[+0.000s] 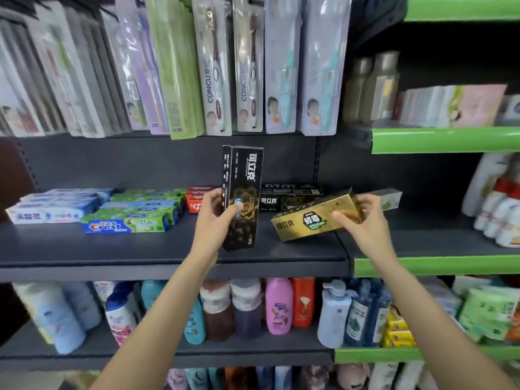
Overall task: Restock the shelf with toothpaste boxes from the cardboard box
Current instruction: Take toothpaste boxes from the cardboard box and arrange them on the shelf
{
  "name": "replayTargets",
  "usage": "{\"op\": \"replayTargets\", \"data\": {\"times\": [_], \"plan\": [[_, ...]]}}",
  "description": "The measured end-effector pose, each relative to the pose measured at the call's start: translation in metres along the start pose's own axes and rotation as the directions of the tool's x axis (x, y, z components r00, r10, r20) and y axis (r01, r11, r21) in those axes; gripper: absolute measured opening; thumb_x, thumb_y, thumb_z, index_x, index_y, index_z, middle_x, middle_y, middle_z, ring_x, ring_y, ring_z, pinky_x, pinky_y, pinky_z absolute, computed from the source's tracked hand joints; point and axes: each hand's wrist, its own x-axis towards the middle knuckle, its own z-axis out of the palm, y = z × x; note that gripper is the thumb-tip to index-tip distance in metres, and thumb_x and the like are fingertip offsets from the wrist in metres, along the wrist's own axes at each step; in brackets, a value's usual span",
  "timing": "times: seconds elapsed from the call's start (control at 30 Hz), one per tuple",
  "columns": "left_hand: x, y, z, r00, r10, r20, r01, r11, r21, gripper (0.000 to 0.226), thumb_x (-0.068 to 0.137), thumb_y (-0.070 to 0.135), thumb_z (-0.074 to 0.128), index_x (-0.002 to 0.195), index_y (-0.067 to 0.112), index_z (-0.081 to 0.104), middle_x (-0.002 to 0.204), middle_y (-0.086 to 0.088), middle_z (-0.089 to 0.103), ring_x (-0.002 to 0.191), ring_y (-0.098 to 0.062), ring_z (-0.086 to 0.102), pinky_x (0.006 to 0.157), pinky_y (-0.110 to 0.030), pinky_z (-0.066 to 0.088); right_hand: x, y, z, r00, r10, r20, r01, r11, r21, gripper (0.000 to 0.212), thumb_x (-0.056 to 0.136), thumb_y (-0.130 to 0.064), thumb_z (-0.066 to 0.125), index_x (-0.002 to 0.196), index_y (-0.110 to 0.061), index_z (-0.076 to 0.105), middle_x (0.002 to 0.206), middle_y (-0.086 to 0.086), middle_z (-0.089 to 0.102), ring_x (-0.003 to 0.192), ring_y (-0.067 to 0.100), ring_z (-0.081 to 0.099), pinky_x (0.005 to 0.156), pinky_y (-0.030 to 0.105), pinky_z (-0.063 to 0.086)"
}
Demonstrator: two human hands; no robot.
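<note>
Hands hold 2 toothpaste cartons over the dark grey metal shelf (281, 249): left hand (216, 218) grips an upright black carton (243, 192), right hand (363, 218) pinches a tilted gold carton (312, 218), probably angling it toward the black row (289, 199).

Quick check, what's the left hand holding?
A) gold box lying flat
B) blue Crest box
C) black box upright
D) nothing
C: the left hand grips the black toothpaste box standing on end, while the right hand holds the gold toothpaste box.
</note>
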Motion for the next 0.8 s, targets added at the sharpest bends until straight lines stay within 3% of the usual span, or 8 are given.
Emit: {"op": "replayTargets", "data": {"times": [0.17,0.3,0.4,0.47,0.57,0.63,0.73,0.8], "plan": [[0.021,0.000,0.024,0.999,0.032,-0.016,-0.033,0.998,-0.059,0.039,0.087,0.019,0.064,0.123,0.017,0.048,0.118,0.005,0.060,0.105,-0.006,0.058,0.083,-0.016,0.044,0.013,0.024,-0.017,0.966,0.124,0.228,-0.015,0.904,-0.428,0.056,0.071,-0.045,0.078,0.111,-0.016,0.053,0.106,0.001,0.061,0.105,0.021,0.054,0.087,0.037,0.046],[0.027,-0.005,0.034,0.999,0.030,-0.024,-0.033,0.988,-0.149,0.042,0.087,0.020,0.065,0.126,0.018,0.048,0.121,0.004,0.061,0.112,-0.010,0.057,0.094,-0.024,0.044,0.012,0.026,-0.021,0.940,0.112,0.323,0.112,0.792,-0.601,0.059,0.080,-0.051,0.065,0.128,-0.018,0.054,0.130,0.007,0.055,0.122,0.027,0.044,0.096,0.037,0.040],[0.027,-0.002,0.042,0.994,0.108,-0.025,-0.111,0.983,-0.144,0.046,0.085,0.019,0.067,0.126,0.018,0.045,0.117,0.007,0.061,0.107,-0.002,0.058,0.089,-0.018,0.046,0.012,-0.006,-0.012,0.938,-0.134,0.320,0.271,0.861,-0.430,0.064,0.085,-0.051,0.059,0.139,-0.020,0.042,0.139,0.001,0.047,0.129,0.020,0.038,0.105,0.035,0.034],[0.030,0.002,0.050,0.989,0.148,-0.009,-0.147,0.975,-0.169,0.044,0.087,0.017,0.065,0.125,0.016,0.043,0.113,0.009,0.061,0.101,0.004,0.059,0.083,-0.013,0.046,0.018,-0.040,0.001,0.881,-0.292,0.372,0.407,0.869,-0.281,0.065,0.087,-0.048,0.058,0.143,-0.025,0.035,0.139,-0.002,0.046,0.130,0.014,0.039,0.104,0.031,0.033],[0.031,0.005,0.068,0.981,0.170,0.092,-0.150,0.970,-0.191,0.043,0.091,0.017,0.059,0.129,0.014,0.039,0.119,0.006,0.059,0.107,0.002,0.057,0.083,-0.013,0.047,0.040,-0.077,0.023,0.824,-0.349,0.447,0.436,0.894,-0.104,0.071,0.088,-0.040,0.061,0.147,-0.031,0.022,0.145,-0.001,0.042,0.133,0.012,0.037,0.106,0.030,0.031],[0.030,0.001,0.080,0.976,0.155,0.152,-0.133,0.980,-0.145,0.044,0.093,0.022,0.055,0.131,0.018,0.034,0.124,0.006,0.056,0.113,-0.001,0.055,0.091,-0.018,0.046,0.055,-0.083,0.031,0.796,-0.320,0.513,0.378,0.926,-0.008,0.070,0.087,-0.033,0.064,0.145,-0.032,0.024,0.141,0.004,0.048,0.130,0.016,0.044,0.108,0.036,0.035],[0.038,-0.012,0.084,0.966,0.081,0.246,-0.117,0.984,0.135,0.052,0.093,0.039,0.051,0.137,0.022,0.029,0.127,0.009,0.051,0.121,-0.010,0.049,0.098,-0.029,0.040,0.072,-0.070,0.032,0.775,-0.296,0.559,0.371,0.929,-0.022,0.062,0.084,-0.025,0.070,0.135,-0.032,0.036,0.128,0.005,0.059,0.115,0.015,0.057,0.102,0.042,0.044],[0.046,-0.026,0.073,0.934,0.032,0.355,-0.193,0.882,0.429,0.061,0.089,0.046,0.056,0.140,0.023,0.031,0.134,0.005,0.049,0.126,-0.015,0.045,0.100,-0.034,0.039,0.083,-0.056,0.027,0.790,-0.320,0.522,0.466,0.867,-0.174,0.057,0.083,-0.023,0.070,0.130,-0.033,0.039,0.129,0.003,0.058,0.118,0.017,0.055,0.099,0.042,0.044]]}}
